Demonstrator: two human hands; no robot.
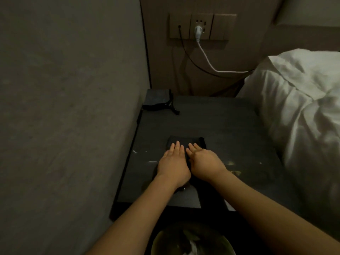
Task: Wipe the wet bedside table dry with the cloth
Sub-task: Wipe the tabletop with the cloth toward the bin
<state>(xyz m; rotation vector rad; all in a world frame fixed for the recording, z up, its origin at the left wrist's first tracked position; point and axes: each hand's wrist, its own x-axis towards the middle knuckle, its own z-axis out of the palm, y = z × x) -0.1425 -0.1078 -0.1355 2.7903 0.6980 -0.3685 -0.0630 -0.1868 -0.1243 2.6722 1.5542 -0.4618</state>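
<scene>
We press our left hand [173, 162] and right hand [205, 162] side by side on the dark cloth [185, 143], fingers [177, 146] straight and flat, gripping nothing. The cloth lies mid-counter [230, 126], its long axis seemingly running away from us toward the wall, its far edge square to the socket panel [202, 26]. Wet streaks [232, 163] glint just right of our 2 hands.
</scene>
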